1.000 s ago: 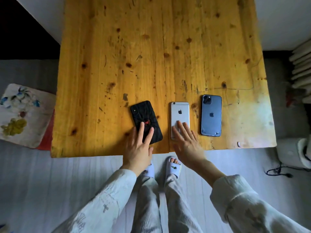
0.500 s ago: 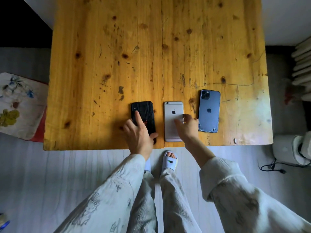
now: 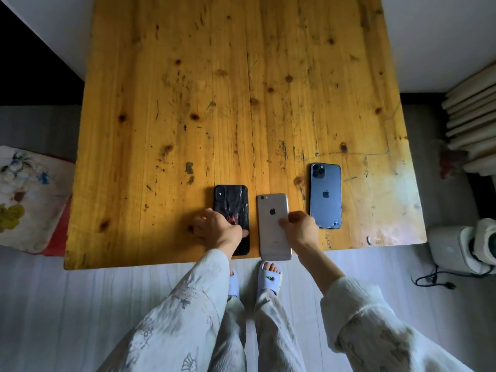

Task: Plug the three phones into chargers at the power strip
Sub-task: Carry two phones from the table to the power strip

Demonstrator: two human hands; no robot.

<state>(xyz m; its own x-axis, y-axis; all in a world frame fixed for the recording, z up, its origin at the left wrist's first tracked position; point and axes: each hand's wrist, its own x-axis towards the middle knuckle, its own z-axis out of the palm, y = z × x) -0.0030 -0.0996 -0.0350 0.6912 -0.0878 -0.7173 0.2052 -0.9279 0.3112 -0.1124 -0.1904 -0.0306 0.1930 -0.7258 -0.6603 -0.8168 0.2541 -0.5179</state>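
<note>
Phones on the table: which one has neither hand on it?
The blue phone, rightmost of the three. The left hand grips the black phone and the right hand the silver phone.

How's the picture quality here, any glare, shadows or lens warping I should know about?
Head view: wide-angle warping bows the table edges and splays the sleeves; soft daylight puts a pale sheen on the table's right near corner and a faint reflection on the blue phone; the left hand shadows the wood beside the black phone; the far-left corner is nearly black; the phones look sharp.
</note>
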